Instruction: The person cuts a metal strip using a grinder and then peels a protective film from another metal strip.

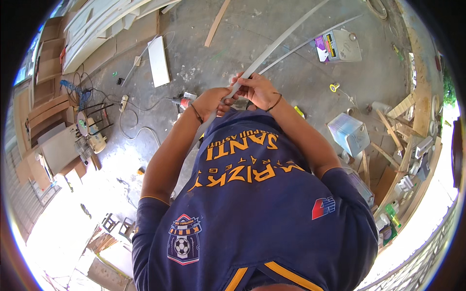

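Observation:
A long, flat, pale grey strip (pixel 277 42) runs slantwise from the top of the view down to my waist, and both hands grip it. My left hand (pixel 211 103) is closed round its lower part, close to my shirt. A little farther up, my right hand (pixel 259 92) pinches the strip between thumb and fingers, almost touching the left. Behind the right fingers a second, thinner grey strip (pixel 310 40) reaches to the upper right; whether it joins the first is hidden. A red and grey power tool (pixel 184 101) lies on the floor beside my left wrist.
A white board (pixel 158 62) and a wooden slat (pixel 217 23) lie ahead. To the right stand a metal can (pixel 347 46) and a blue-white square container (pixel 349 133), near loose timber (pixel 391 128). Cables (pixel 133 127) trail at left, below stacked panels (pixel 104 31).

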The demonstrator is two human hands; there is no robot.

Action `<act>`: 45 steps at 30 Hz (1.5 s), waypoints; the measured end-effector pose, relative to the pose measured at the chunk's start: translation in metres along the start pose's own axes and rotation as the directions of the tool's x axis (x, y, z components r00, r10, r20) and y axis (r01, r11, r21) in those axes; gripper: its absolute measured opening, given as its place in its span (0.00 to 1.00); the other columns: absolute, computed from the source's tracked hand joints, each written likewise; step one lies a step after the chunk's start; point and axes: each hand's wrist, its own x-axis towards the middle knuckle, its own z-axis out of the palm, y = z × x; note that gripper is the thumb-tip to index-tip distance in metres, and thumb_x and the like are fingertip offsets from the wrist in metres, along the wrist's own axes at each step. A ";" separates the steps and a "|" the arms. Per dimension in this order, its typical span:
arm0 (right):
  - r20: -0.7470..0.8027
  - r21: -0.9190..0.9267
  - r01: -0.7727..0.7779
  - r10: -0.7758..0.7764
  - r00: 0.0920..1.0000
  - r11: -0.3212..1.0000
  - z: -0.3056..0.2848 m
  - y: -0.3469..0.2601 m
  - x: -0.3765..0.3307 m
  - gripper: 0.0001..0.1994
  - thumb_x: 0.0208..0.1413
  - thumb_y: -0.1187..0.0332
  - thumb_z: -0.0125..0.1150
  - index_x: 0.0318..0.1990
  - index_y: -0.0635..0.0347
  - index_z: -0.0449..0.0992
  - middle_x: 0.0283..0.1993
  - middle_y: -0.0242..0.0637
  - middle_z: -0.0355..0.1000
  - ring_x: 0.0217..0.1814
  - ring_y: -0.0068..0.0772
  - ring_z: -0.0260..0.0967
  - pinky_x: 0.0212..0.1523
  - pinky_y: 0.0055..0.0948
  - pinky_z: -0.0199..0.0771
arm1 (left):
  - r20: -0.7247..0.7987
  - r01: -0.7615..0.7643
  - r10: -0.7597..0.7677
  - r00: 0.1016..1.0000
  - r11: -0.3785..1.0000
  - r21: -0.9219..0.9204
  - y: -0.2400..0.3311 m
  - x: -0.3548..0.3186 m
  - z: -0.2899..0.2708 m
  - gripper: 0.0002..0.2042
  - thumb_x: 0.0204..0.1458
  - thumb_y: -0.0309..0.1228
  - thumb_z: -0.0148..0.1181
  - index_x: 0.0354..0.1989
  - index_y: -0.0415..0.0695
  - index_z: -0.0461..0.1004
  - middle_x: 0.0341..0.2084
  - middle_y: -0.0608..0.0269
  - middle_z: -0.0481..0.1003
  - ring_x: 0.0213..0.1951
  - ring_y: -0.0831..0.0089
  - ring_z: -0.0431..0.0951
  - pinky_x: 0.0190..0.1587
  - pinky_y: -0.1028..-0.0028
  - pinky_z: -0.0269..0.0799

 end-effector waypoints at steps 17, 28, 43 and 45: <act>-0.046 -0.143 -0.045 0.039 0.998 0.989 0.035 0.039 0.054 0.04 0.56 0.71 0.55 0.36 0.60 0.71 0.36 0.35 0.72 0.34 0.27 0.71 0.36 0.27 0.74 | -0.158 -0.163 0.291 0.943 0.823 0.543 -0.024 -0.057 -0.079 0.20 0.59 0.44 0.42 0.28 0.39 0.70 0.17 0.69 0.65 0.12 0.81 0.61 0.15 0.80 0.56; -0.118 -0.228 -0.036 0.009 0.993 0.973 0.053 0.068 0.071 0.07 0.57 0.67 0.56 0.36 0.62 0.72 0.34 0.35 0.72 0.31 0.25 0.69 0.34 0.27 0.73 | -0.242 0.004 0.682 0.690 0.331 0.943 -0.036 -0.063 -0.099 0.17 0.56 0.42 0.45 0.29 0.39 0.72 0.26 0.49 0.74 0.32 0.50 0.74 0.35 0.59 0.68; -0.127 -0.120 -0.138 0.122 0.984 0.983 0.086 0.124 0.075 0.04 0.57 0.69 0.54 0.36 0.58 0.71 0.39 0.34 0.73 0.36 0.29 0.70 0.41 0.33 0.74 | -0.240 -0.142 0.653 0.718 0.475 0.868 -0.069 -0.076 -0.143 0.16 0.55 0.40 0.47 0.29 0.39 0.74 0.26 0.50 0.75 0.30 0.57 0.75 0.34 0.64 0.68; -0.123 -0.119 -0.106 0.091 0.988 0.987 0.084 0.127 0.074 0.04 0.57 0.69 0.54 0.37 0.57 0.71 0.38 0.34 0.73 0.36 0.29 0.70 0.41 0.33 0.74 | -0.220 -0.189 0.551 0.805 0.590 0.785 -0.060 -0.086 -0.140 0.16 0.55 0.40 0.47 0.29 0.40 0.74 0.24 0.54 0.76 0.25 0.65 0.76 0.30 0.68 0.69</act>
